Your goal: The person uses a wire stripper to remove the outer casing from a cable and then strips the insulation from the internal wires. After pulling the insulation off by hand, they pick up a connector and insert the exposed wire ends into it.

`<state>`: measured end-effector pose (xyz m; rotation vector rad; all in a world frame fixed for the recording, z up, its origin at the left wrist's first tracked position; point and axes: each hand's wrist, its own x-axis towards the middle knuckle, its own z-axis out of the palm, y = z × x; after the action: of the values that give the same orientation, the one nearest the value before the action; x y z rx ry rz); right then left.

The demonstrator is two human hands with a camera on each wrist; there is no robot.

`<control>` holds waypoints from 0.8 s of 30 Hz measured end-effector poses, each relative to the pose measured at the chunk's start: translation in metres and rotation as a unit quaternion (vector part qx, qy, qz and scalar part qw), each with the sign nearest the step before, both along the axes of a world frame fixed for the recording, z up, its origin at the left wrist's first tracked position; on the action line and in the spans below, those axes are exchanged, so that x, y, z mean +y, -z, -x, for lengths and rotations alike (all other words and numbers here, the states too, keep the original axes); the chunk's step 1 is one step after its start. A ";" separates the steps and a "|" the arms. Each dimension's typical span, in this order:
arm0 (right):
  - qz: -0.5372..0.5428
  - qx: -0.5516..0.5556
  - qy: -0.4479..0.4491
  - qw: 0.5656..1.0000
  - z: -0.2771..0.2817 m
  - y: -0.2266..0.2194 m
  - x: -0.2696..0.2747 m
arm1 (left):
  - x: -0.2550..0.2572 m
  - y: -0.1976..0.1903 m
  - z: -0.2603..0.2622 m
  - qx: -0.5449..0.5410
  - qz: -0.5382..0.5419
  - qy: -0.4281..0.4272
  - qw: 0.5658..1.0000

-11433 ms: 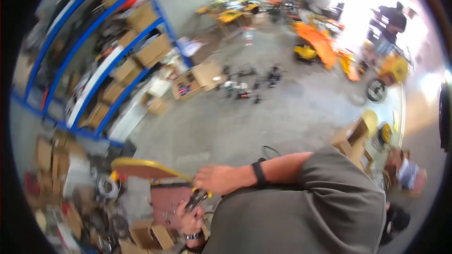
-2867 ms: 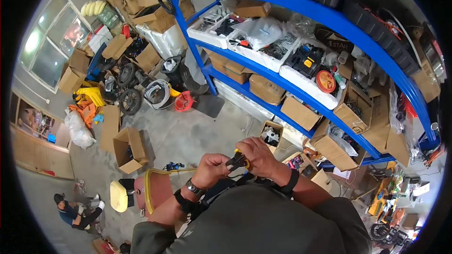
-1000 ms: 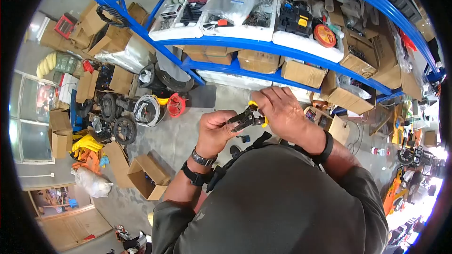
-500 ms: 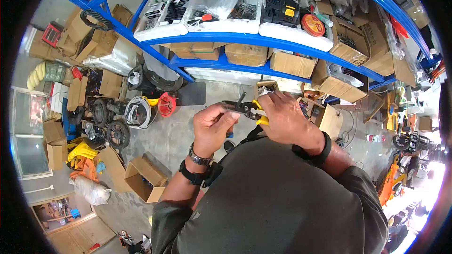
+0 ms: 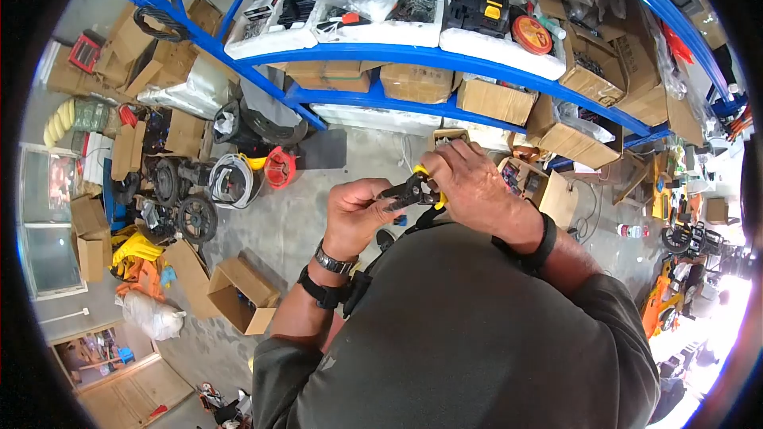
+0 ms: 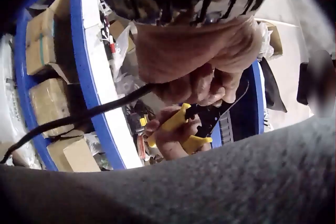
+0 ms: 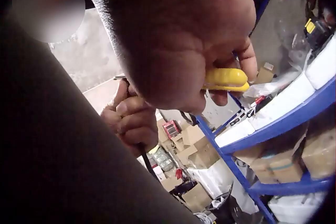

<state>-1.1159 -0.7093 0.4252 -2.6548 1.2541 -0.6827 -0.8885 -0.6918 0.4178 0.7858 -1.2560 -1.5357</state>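
- We see the yellow-handled pliers (image 5: pixel 415 191) between the two hands, in front of the person's chest and above the concrete floor (image 5: pixel 306 206).
- The right hand (image 5: pixel 478 195) grips the pliers, its fingers curled round the yellow handles.
- The left hand (image 5: pixel 352 218) is close by on the left, its fingers bent round a black cable (image 6: pixel 79 115) at the dark head of the tool; we cannot tell whether the cable lies between the jaws.
- In the left wrist view we find the cable trailing off from those fingers.
- On the left forearm we note a metal watch (image 5: pixel 334 263) and, nearer the elbow, a black strap (image 5: pixel 319 291).
- Farther off stands a blue shelf (image 5: pixel 358 54) with white foam trays (image 5: pixel 381 36) and, toward the right, an orange round tin (image 5: pixel 531 35).
- To the left we see a red bucket (image 5: pixel 280 168), a cable coil (image 5: pixel 230 181) and a cardboard box (image 5: pixel 242 272) on the floor.
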 end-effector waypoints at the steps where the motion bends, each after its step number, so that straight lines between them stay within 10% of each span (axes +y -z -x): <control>1: 0.007 -0.012 -0.004 1.000 0.000 0.001 0.000 | -0.001 0.003 -0.002 0.016 -0.013 0.024 1.000; 9: 0.001 -0.037 -0.002 0.999 0.003 0.000 -0.003 | -0.007 0.007 -0.006 0.048 -0.087 0.078 0.992; 18: -0.258 -0.016 0.053 0.964 -0.001 -0.015 -0.002 | -0.018 -0.003 0.018 -0.180 0.055 -0.136 0.973; 24: -0.088 -0.022 0.010 0.996 -0.001 0.013 -0.006 | -0.017 0.002 0.002 -0.100 0.004 -0.061 0.993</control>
<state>-1.1149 -0.7156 0.4126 -2.4753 1.2682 -0.5995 -0.8904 -0.7092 0.4163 1.0119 -1.3315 -1.3806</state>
